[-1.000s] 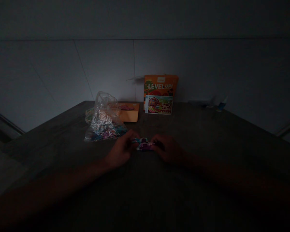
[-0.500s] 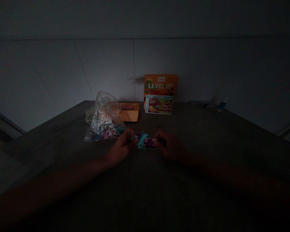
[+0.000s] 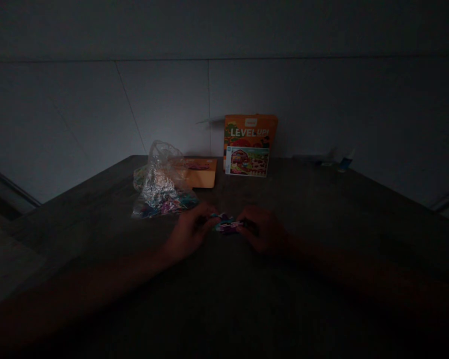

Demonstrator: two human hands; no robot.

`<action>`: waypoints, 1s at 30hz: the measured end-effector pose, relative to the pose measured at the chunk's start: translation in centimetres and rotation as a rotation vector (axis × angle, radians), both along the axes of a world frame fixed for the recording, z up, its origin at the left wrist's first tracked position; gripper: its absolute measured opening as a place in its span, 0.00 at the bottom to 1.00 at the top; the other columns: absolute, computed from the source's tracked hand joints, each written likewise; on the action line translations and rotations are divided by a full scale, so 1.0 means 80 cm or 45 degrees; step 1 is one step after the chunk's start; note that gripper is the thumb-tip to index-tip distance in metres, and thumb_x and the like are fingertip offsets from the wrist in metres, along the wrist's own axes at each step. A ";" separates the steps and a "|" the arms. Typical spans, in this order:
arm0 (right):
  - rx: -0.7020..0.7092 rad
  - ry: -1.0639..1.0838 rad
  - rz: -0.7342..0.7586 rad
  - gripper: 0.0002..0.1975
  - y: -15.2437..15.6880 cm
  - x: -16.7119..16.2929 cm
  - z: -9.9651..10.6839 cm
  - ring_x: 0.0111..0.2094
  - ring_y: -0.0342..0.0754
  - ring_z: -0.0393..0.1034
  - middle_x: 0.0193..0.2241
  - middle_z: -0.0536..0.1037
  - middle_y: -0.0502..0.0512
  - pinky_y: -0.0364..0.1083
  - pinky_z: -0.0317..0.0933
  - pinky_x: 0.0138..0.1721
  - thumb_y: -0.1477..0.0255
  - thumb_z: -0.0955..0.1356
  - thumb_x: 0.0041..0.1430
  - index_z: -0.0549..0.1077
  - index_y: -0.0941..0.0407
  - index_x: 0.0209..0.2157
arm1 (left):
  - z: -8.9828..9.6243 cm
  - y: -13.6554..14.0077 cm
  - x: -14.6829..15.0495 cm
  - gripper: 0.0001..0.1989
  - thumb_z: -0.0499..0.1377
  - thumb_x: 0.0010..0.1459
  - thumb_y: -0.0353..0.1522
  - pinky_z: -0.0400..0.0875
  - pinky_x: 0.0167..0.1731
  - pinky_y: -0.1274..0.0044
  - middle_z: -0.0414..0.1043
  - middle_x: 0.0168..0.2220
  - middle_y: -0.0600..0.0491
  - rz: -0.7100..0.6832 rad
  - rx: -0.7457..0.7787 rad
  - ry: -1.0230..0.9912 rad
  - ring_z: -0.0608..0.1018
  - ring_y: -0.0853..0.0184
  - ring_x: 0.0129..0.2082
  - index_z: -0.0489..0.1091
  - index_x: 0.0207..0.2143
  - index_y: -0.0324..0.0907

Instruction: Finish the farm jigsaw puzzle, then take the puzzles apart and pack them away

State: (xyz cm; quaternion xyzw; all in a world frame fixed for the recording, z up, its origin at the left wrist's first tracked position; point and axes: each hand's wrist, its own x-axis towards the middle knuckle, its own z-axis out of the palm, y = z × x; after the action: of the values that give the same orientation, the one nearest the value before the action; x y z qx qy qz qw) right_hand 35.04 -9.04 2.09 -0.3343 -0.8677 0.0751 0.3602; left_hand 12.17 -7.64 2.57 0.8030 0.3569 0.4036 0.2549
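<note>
Between my two hands are small purple, teal and white puzzle pieces [image 3: 229, 225], low over the dark tabletop. My left hand [image 3: 190, 230] pinches their left side between thumb and fingers. At the right side, my right hand [image 3: 261, 229] is closed on them in the same way. The dim light hides how many pieces there are and whether they are joined. Just beyond my left hand stands a clear plastic bag [image 3: 160, 187] with several colourful puzzle pieces in its bottom.
An orange "LEVEL UP!" box [image 3: 251, 130] stands against the wall, a farm picture card [image 3: 247, 162] leaning on its front. Behind the bag lies an open-looking orange box part [image 3: 202, 174]. A small white-and-blue bottle [image 3: 345, 162] is at the back right of the table [image 3: 224, 299].
My hands have tilted the pieces and drawn slightly closer together. The teal face that showed before is now turned mostly out of sight.
</note>
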 end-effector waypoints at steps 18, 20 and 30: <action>-0.047 -0.139 -0.172 0.06 0.010 0.000 -0.008 0.34 0.49 0.69 0.32 0.76 0.57 0.47 0.62 0.36 0.71 0.67 0.61 0.74 0.59 0.35 | 0.006 0.000 0.001 0.09 0.54 0.63 0.29 0.71 0.39 0.77 0.77 0.39 0.52 -0.132 0.026 0.125 0.77 0.67 0.38 0.72 0.42 0.40; -0.035 -0.148 -0.143 0.07 0.012 0.000 -0.008 0.34 0.48 0.70 0.32 0.76 0.57 0.46 0.62 0.36 0.71 0.66 0.62 0.75 0.59 0.36 | 0.006 0.000 0.002 0.08 0.54 0.63 0.29 0.71 0.40 0.76 0.77 0.38 0.51 -0.131 0.057 0.122 0.77 0.67 0.38 0.72 0.41 0.40; -0.024 0.018 -0.103 0.24 0.007 -0.002 -0.013 0.42 0.49 0.72 0.43 0.77 0.57 0.49 0.66 0.44 0.72 0.66 0.61 0.63 0.54 0.59 | 0.005 -0.004 -0.006 0.16 0.46 0.64 0.24 0.69 0.42 0.74 0.72 0.41 0.47 -0.072 0.396 0.214 0.74 0.64 0.42 0.72 0.44 0.41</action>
State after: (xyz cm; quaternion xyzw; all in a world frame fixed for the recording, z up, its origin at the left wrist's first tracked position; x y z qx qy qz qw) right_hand 34.88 -8.50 1.06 -0.3719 -0.8501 0.0712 0.3659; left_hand 11.67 -7.93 3.00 0.8733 0.2876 0.3782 0.1082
